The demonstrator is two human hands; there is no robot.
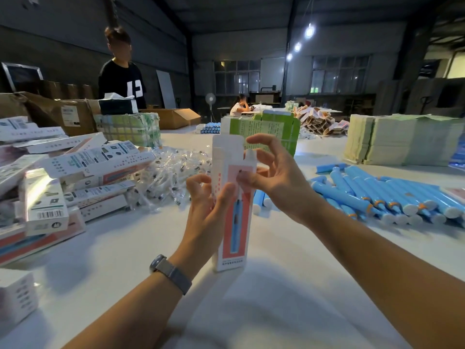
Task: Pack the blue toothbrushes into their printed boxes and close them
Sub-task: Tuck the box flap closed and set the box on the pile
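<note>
You hold one printed box point(235, 205) upright in front of you, and its bottom end stands on the white tabletop point(276, 298). Your left hand point(208, 205) makes the grip on the lower left side of the box: the thumb lies across the front panel and the other fingers curl around the left edge. Your right hand point(274, 177) pinches the upper right edge of the box with the thumb and one finger, while the other fingers are spread loose above it. The top of the box is open, with the long white flap standing up above both grips. I cannot tell if a toothbrush is already inside.

To the right of your right grip, well apart from it, lies a heap of blue toothbrushes point(392, 197) on the tabletop. To the left of your left grip there is a pile of clear bags with brush heads point(171, 177), and further left a stack of packed boxes point(75, 177). Behind the box you hold stands a green carton pack point(274, 129).
</note>
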